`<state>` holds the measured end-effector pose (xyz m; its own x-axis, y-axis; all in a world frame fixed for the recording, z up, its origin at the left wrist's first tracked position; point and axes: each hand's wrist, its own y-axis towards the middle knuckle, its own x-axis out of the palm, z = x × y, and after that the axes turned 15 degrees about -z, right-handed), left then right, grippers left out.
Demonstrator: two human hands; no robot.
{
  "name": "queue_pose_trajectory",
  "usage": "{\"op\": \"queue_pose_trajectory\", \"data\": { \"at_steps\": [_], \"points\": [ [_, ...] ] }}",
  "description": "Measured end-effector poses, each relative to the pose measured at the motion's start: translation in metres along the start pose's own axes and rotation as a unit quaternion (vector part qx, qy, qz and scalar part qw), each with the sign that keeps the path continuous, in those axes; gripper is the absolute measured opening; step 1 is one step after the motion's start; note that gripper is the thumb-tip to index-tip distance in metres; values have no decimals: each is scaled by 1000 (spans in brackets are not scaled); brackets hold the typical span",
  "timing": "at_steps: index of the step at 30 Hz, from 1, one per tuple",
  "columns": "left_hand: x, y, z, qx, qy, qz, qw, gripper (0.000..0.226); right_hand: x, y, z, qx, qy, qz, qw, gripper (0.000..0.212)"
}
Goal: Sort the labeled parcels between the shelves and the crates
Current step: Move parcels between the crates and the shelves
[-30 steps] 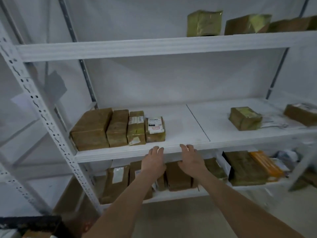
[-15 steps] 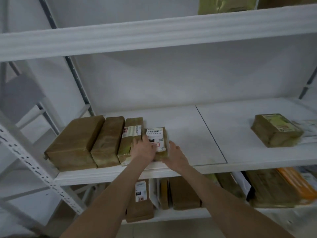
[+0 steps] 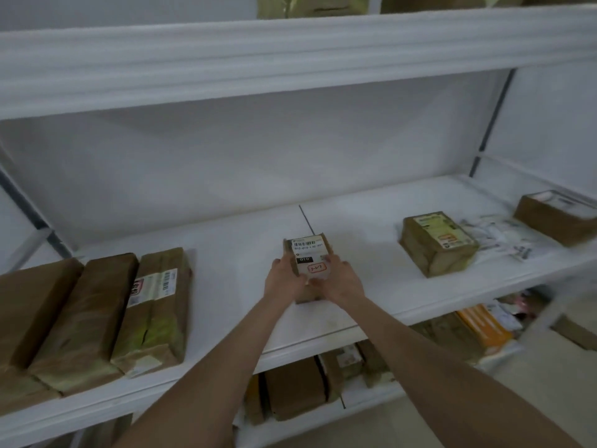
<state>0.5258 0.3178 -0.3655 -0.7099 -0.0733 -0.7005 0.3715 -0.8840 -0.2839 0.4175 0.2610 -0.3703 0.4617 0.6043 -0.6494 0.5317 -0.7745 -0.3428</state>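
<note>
A small brown parcel [image 3: 308,253] with a white barcode label and a red-marked sticker is over the middle of the white middle shelf [image 3: 245,263]. My left hand [image 3: 284,279] grips its left side and my right hand [image 3: 339,281] grips its right side, thumbs on the label. Whether it rests on the shelf or is lifted, I cannot tell. Three long brown parcels [image 3: 97,315] lie side by side at the shelf's left end, apart from the held one.
A taped brown box [image 3: 436,242] sits on the shelf to the right, with white paper bags [image 3: 497,237] and another box [image 3: 555,218] beyond it. The shelf below holds several upright parcels [image 3: 297,386] and an orange packet [image 3: 484,328]. More parcels stand on the top shelf [image 3: 290,53].
Both hands reached to the small labelled parcel at the right end of the row, took hold of it, and moved it rightward away from the other three parcels.
</note>
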Motion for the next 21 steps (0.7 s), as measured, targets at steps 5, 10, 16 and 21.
{"op": "queue_pose_trajectory", "data": {
  "at_steps": [5, 10, 16, 21],
  "points": [
    [40, 22, 55, 47, -53, -23, 997, 50, -51, -7, 46, 8, -7, 45, 999, 58],
    [72, 26, 84, 64, -46, -71, 994, 46, -80, -7, 79, 17, -99, 19, 995, 55],
    [51, 6, 63, 39, 22, -5, 999, 52, -72, 4, 60, -44, -174, 61, 982, 52],
    [8, -30, 16, -7, 76, 90, 993, 51, -22, 7, 11, -141, -208, 25, 968, 56]
  ]
}}
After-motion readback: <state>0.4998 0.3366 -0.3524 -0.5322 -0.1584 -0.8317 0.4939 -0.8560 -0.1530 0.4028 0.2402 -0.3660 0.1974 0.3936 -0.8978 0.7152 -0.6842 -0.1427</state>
